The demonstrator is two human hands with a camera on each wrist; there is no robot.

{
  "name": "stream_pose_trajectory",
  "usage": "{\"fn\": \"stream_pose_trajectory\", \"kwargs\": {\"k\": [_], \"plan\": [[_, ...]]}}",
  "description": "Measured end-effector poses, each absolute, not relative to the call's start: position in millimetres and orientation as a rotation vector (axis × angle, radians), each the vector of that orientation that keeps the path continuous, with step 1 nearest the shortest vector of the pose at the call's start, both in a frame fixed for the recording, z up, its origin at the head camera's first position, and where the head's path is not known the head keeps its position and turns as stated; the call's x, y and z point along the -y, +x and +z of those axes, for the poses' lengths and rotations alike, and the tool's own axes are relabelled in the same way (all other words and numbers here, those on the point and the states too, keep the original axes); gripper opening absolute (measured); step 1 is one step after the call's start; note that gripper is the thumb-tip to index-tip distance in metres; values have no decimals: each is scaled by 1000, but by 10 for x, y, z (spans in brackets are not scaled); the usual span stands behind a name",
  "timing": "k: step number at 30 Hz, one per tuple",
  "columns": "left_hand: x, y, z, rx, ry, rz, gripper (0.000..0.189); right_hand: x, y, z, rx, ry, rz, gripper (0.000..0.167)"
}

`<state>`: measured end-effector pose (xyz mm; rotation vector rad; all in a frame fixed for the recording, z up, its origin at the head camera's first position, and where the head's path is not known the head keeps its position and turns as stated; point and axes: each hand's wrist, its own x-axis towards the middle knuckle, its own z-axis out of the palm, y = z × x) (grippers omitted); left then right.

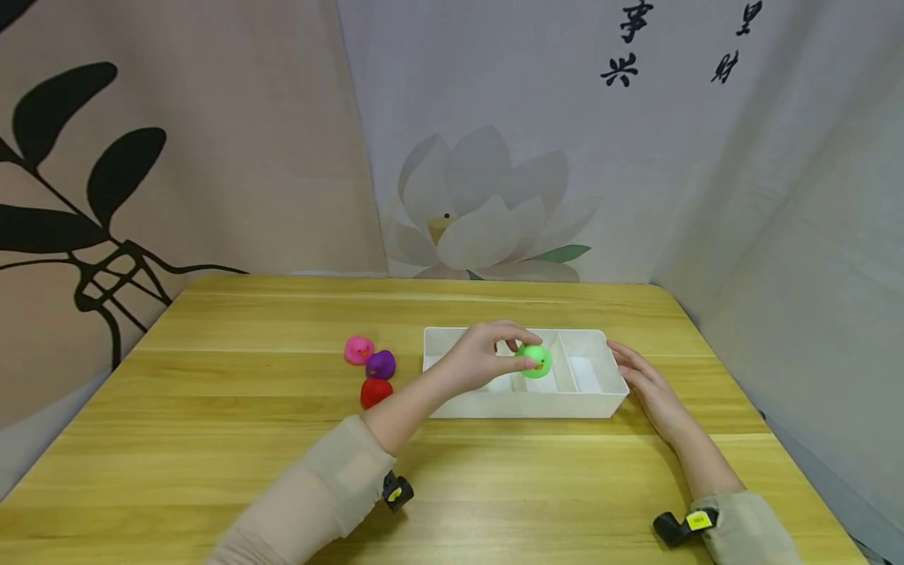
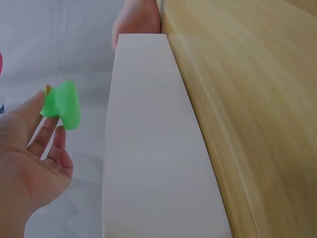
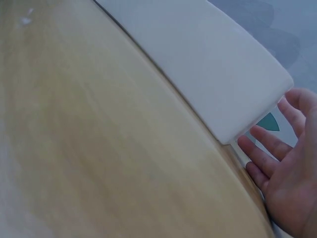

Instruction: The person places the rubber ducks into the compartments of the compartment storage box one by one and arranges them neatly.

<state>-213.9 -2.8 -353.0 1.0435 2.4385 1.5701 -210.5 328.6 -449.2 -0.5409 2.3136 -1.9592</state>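
A small green toy duck point(image 1: 534, 361) is pinched between the thumb and fingers of my left hand point(image 1: 487, 357), held over the white divided box point(image 1: 523, 406). In the left wrist view the green duck point(image 2: 64, 104) is up beside the box's long wall point(image 2: 153, 139). My right hand point(image 1: 650, 392) is at the box's right end, its fingers against that end wall. The right wrist view shows the fingers of the right hand point(image 3: 292, 173) loosely bent, at the corner of the box point(image 3: 208, 69). My left hand and forearm hide part of the box's left compartments.
Left of the box, a pink toy duck point(image 1: 358, 350), a purple duck point(image 1: 380, 365) and a red duck point(image 1: 377, 392) lie close together on the wooden table point(image 1: 530, 486). A printed curtain point(image 1: 494, 94) hangs behind the table's far edge.
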Motion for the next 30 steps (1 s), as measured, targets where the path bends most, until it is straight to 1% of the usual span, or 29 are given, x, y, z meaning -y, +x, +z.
{"fn": "stream_pose_trajectory", "kwargs": {"k": [5,12,16,30], "plan": [[-76,-2192,-3505,-2439,1082,1531,29,-3288,-2109,-4495,-2317,-549,-1967,46],[-211,-2272,-3483,-2371,1014,1590,30,-3279,-2109,-4482,-2321,-521,-1961,46],[-288,-2326,-3481,-2364,1022,1618,29,-3282,-2103,-4473,-2324,-503,-1953,47],[-611,-2430,-3592,-2384,985,1558,31,-3277,-2084,-4469,-2325,-529,-1928,47]]}}
